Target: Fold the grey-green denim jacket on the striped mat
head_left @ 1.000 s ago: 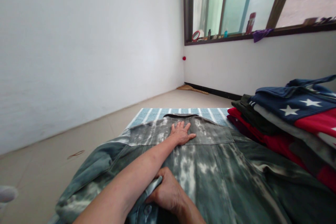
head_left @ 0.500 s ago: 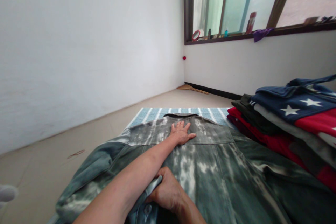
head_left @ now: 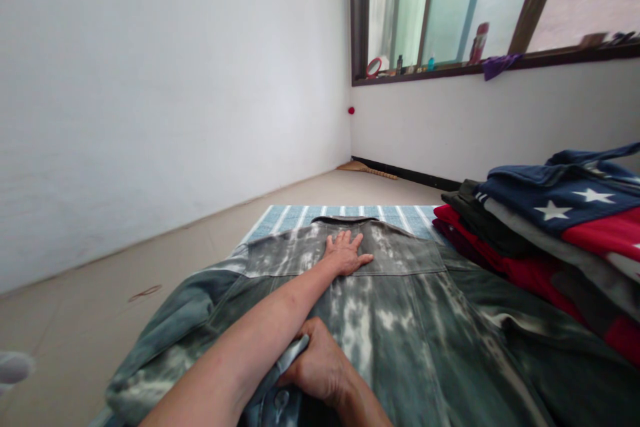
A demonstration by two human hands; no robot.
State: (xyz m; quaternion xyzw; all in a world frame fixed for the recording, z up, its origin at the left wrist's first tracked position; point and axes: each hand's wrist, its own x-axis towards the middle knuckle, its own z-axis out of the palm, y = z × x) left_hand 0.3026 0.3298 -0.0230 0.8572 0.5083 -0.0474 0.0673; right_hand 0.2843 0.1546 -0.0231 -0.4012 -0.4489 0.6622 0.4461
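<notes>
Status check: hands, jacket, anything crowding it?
Left hand flat on denim jacket near collar. Right hand shut on its hem. Stacked clothes overlap jacket's right side.

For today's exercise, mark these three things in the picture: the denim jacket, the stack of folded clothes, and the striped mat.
denim jacket (head_left: 400, 320), head view, on its bleached back panel.
stack of folded clothes (head_left: 555, 210), head view, on the navy starred piece on top.
striped mat (head_left: 295, 217), head view, on the bare strip beyond the collar.
</notes>
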